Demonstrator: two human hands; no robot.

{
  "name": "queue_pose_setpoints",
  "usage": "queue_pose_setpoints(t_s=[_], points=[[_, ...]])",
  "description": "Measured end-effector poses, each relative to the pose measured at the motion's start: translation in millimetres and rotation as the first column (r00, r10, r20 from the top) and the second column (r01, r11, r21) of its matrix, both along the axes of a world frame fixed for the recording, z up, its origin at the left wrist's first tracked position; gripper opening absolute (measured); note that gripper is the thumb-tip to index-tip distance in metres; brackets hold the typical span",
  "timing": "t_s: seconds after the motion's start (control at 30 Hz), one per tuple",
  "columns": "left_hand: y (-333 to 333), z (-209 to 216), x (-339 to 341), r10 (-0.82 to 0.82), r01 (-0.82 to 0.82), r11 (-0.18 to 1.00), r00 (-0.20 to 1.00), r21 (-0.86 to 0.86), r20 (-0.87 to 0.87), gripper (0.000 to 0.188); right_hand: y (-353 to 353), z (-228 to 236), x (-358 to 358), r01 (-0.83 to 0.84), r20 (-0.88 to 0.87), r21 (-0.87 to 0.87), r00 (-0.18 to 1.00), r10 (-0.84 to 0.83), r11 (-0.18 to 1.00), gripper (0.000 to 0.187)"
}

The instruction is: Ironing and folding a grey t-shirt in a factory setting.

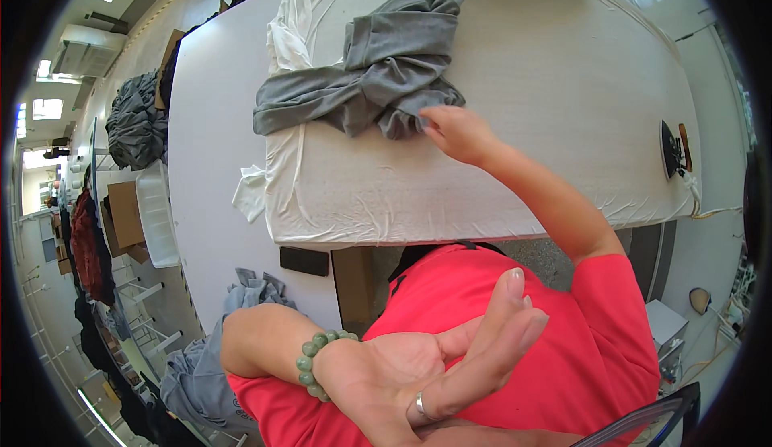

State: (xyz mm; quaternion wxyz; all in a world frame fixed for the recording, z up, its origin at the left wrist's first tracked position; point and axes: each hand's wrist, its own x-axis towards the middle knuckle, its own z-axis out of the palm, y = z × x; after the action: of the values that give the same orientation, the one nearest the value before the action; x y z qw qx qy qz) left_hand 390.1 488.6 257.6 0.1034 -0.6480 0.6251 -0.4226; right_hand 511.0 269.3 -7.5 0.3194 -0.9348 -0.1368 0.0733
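A crumpled grey garment [394, 69] lies on the white cloth-covered pressing table [555, 125], one long narrow part of it stretched to the left. My right hand [458, 133] reaches across the table to the garment's lower right edge, its fingers curled together on the fabric. Close to the camera, my left hand [450, 358] is raised in front of my red shirt, palm up and fingers stretched out, with nothing in it. A ring and a green bead bracelet [310, 362] are on this hand and wrist.
An iron [674, 149] stands at the table's right edge, its cord hanging there. A black phone-like slab [304, 261] lies on the white side table [217, 125]. More grey clothes [197, 379] are heaped at lower left. A white plastic bin [157, 214] and cardboard boxes [125, 214] stand farther left.
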Motion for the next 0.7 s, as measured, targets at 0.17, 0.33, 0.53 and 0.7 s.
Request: queue_pose_setpoints(t_s=[0.17, 0.33, 0.53, 0.7], points=[[15.5, -4.0, 29.4, 0.102, -0.103, 0.994, 0.995, -0.042, -0.022, 0.021, 75.5, -18.3, 67.2, -0.185, 0.623, -0.157, 0.743, 0.242, 0.97, 0.037], [33.2, 8.9, 47.9, 0.115, -0.108, 0.991, 0.989, 0.074, -0.094, 0.017, 104.5, -39.4, 106.4, 0.025, 0.723, -0.415, 0.615, 0.314, 0.909, 0.034], [35.8, -11.0, 26.5, 0.299, -0.31, 0.937, 0.95, -0.158, -0.093, 0.02, 89.5, -0.1, 160.1, 0.106, 0.28, -0.018, 0.955, -0.097, 0.994, 0.023], [17.8, 7.1, 20.3, 0.247, -0.251, 0.968, 0.963, -0.025, -0.108, 0.022, -12.2, 84.2, 200.2, 0.22, 0.537, 0.5, 0.68, -0.499, 0.838, 0.019]])
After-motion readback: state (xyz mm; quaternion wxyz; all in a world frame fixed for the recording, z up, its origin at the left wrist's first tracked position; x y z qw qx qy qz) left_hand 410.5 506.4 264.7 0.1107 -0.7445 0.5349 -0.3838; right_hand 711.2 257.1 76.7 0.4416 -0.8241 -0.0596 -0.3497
